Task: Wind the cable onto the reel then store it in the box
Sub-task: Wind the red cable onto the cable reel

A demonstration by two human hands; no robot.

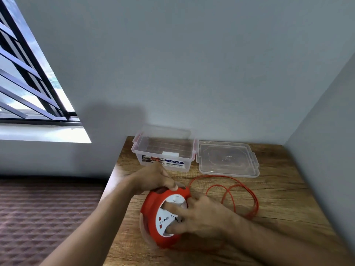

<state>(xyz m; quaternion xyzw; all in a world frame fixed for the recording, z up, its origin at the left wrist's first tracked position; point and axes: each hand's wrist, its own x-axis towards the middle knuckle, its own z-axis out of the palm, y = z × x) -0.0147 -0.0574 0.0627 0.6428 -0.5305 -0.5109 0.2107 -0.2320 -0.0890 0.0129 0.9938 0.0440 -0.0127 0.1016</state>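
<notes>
A round red reel (pixel 153 203) with a white socket face (pixel 166 217) stands tilted on the wooden table (pixel 278 192). My left hand (pixel 153 178) grips its upper red rim. My right hand (pixel 199 215) lies on the white face, fingers spread over the sockets and hub. A loose orange cable (pixel 238 194) leaves the reel's top and lies in loops on the table to the right. The clear plastic box (pixel 165 150) stands open at the back of the table.
The box's clear lid (pixel 228 158) lies flat to the right of the box. Grey walls close off the table's back and right side. A brown patterned mattress (pixel 44 217) lies left of the table, below a barred window (pixel 28 77).
</notes>
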